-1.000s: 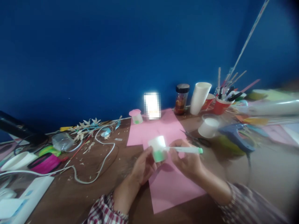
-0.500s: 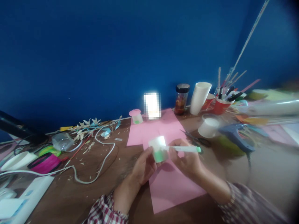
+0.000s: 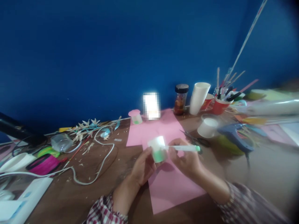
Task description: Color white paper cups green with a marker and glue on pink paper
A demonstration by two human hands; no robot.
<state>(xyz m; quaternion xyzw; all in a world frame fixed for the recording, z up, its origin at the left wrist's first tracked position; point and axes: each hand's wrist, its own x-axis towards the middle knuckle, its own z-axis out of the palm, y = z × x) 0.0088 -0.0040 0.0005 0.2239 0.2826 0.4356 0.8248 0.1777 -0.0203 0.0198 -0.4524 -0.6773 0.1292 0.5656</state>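
My left hand (image 3: 143, 167) is closed around a small white paper cup (image 3: 158, 148) whose lower part is coloured green. My right hand (image 3: 184, 159) grips a white marker with a green end (image 3: 187, 148), its tip against the cup's side. Both hands hover over pink paper sheets (image 3: 168, 183) on the brown table (image 3: 98, 199).
Scissors (image 3: 195, 140) and a blue glue gun (image 3: 234, 135) lie to the right. Behind stand a dark-lidded jar (image 3: 181, 99), stacked white cups (image 3: 199, 98), red cups of pens (image 3: 220, 104) and a small pink-topped pot (image 3: 135, 116). White cable (image 3: 93, 174), dried flowers (image 3: 87, 127) and magenta ribbon (image 3: 44, 164) clutter the left.
The marker has shifted slightly against the cup; both hands stay almost in the same place over the pink paper.
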